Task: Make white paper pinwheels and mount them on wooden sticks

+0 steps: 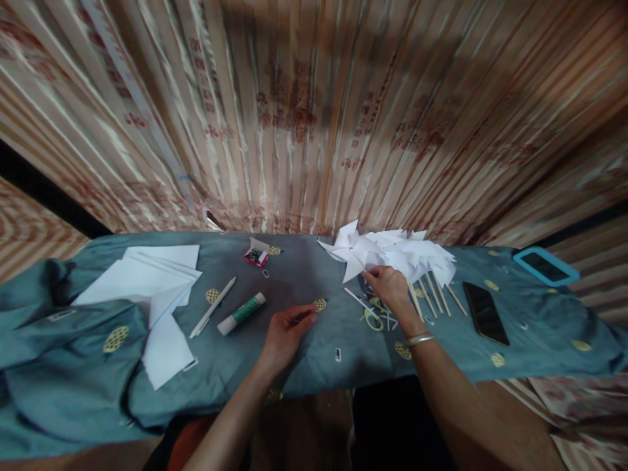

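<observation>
My right hand (391, 286) is closed in a pinch on the stick of a white paper pinwheel (354, 252), at the left end of a pile of several white pinwheels (417, 255) with wooden sticks (434, 294). My left hand (286, 330) rests on the teal cloth (314, 288), fingers loosely curled and pointing right, with nothing in it. A green and white glue stick (242, 313) and a white pen (213, 306) lie just left of it. Yellow-handled scissors (373, 316) lie under my right wrist.
White paper sheets (152, 288) are stacked at the left. A small red box (256, 256) sits at the back. A black phone (485, 313) lies right of the sticks, and a blue-cased phone (545, 265) lies at the far right. A striped curtain (314, 111) hangs behind.
</observation>
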{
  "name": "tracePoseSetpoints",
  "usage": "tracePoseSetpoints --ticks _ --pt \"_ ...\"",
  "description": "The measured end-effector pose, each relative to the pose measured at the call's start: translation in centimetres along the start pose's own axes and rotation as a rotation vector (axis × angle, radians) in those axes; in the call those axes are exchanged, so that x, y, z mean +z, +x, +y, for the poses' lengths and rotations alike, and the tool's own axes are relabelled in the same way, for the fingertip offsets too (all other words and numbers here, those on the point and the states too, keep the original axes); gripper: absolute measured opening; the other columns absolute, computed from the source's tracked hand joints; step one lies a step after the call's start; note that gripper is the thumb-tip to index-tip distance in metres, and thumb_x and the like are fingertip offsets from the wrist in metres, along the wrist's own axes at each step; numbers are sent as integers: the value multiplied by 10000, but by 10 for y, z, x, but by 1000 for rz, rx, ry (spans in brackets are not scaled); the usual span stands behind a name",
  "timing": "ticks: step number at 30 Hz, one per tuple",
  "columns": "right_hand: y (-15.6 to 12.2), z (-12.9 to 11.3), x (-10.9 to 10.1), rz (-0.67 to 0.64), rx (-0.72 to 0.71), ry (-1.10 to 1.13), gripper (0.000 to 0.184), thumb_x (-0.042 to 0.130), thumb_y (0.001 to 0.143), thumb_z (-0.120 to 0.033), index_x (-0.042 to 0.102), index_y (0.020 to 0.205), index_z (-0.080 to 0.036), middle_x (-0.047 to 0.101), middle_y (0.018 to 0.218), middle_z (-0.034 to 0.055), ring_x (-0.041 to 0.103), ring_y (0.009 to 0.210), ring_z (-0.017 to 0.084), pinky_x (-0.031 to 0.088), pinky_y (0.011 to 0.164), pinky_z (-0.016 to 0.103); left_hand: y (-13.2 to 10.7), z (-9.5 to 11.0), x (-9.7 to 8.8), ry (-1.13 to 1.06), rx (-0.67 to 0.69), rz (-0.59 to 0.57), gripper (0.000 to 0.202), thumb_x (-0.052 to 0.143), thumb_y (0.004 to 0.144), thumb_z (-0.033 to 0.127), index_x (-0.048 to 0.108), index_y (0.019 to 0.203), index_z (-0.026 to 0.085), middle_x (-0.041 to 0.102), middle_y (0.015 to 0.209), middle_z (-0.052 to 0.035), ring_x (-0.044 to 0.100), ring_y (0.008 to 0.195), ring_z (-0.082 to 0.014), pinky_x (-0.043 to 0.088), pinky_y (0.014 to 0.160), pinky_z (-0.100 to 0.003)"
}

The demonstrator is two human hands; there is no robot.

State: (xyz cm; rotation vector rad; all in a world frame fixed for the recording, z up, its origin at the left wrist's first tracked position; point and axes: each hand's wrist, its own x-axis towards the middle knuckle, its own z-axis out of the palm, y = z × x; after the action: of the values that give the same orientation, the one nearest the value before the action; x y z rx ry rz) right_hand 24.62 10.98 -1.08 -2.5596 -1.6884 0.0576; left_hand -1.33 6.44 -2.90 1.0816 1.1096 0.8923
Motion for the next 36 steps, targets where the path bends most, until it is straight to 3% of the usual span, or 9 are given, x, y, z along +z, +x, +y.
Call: tracePoseSetpoints --ticks 16,21,26,31,36 --pt "-16 -1 -7 54 -38 -7 275 572 888 -399 758 874 -198 747 833 131 694 768 251 432 631 295 -7 0 -5 18 -1 6 312 706 651 354 771 886 160 773 885 -78 680 824 -259 506 775 -354" --pt "-31 4 -7 87 -65 11 279 545 911 -386 748 900 -195 745 839 130 693 768 239 430 661 296 -10 -1 -6 6 13 14 278 711 657 345 775 859 165 769 890 -83 675 850 -264 505 787 -351" --pt "-58 15 -1 120 -85 55 287 522 911 -366 737 954 -180 751 837 116 696 792 243 432 650 283 -12 -7 -4 41 39 -23 191 679 675 316 776 763 176 750 772 -68 651 739 -228 492 699 -311" --pt "-82 58 10 280 -63 175 479 378 922 -485 736 926 -166 744 847 135 695 747 251 467 632 306 -18 -12 4 81 68 -35 150 662 692 268 773 736 178 728 736 -62 625 699 -206 473 680 -300" --pt "-81 138 17 354 138 142 621 351 879 -598 674 1111 -121 722 877 175 686 796 321 505 680 403 -21 -17 12 151 118 -36 176 651 707 248 768 823 187 724 782 -59 626 734 -205 464 689 -291"
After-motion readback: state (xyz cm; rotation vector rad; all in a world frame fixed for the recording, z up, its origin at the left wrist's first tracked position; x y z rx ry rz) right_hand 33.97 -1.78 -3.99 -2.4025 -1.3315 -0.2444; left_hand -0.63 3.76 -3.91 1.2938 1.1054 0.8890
